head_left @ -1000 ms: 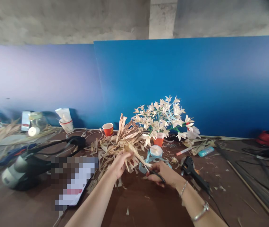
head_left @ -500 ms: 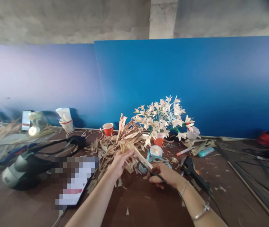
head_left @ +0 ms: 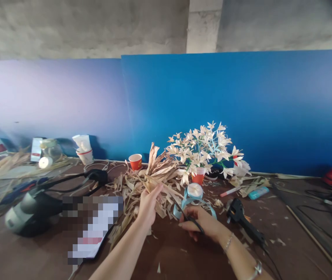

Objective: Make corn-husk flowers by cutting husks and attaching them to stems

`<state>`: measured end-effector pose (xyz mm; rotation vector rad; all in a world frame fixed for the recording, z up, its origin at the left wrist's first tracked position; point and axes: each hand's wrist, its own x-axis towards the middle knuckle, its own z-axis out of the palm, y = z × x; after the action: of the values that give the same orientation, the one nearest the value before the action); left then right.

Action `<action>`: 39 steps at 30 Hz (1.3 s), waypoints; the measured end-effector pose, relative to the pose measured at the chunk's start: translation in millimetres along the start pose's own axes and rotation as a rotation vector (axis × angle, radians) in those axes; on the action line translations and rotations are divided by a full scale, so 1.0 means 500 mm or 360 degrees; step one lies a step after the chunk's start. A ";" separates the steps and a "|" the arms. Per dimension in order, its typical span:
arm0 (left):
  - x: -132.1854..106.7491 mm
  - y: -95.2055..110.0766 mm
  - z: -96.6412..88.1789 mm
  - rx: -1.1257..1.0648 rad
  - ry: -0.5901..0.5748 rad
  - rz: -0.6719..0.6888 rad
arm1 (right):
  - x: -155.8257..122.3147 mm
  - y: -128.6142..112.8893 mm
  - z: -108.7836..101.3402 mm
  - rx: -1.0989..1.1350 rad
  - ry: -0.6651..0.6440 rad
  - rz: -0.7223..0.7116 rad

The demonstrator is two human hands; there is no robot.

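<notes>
My left hand (head_left: 147, 204) pinches a strip of dried corn husk (head_left: 167, 189) at the edge of a heap of husks (head_left: 142, 179) on the brown table. My right hand (head_left: 201, 223) is closed round the black handles of a pair of scissors (head_left: 185, 215), whose blades point up and left toward the held strip. A roll of pale blue ribbon (head_left: 193, 192) stands just behind the right hand. Behind that, a bouquet of cream husk flowers (head_left: 205, 146) rises from an orange cup (head_left: 198, 177).
A black glue gun (head_left: 243, 221) with its cord lies right of my right hand. A grey and black power tool (head_left: 34, 206) and a blurred-out card lie at the left. Another orange cup (head_left: 135, 161), white cups (head_left: 83, 149), a jar and a blue wall panel stand behind.
The held husk strip has swung from lying across toward the scissors to pointing more upright. My right hand with the scissors has drawn slightly down and left. The camera has tilted a little.
</notes>
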<state>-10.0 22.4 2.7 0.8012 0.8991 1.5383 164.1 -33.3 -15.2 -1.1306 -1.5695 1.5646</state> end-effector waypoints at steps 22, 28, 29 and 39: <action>-0.087 -0.054 0.043 -0.0067 0.0435 -0.0237 | 0.013 -0.006 0.073 0.0250 0.0295 -0.0042; -0.079 -0.059 0.038 -0.0077 0.0407 -0.0232 | 0.014 -0.006 0.075 0.0184 0.0424 -0.0050; -0.077 -0.059 0.037 -0.0094 0.0402 -0.0231 | 0.014 -0.007 0.075 0.0165 0.0448 -0.0057; -0.060 -0.056 0.032 -0.0253 0.0379 -0.0161 | 0.009 -0.020 0.067 0.0044 0.0530 0.0046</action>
<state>21.5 -3.1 -14.7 0.4580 0.9603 1.6151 130.7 -43.1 -8.7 -1.3256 -1.3112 1.3299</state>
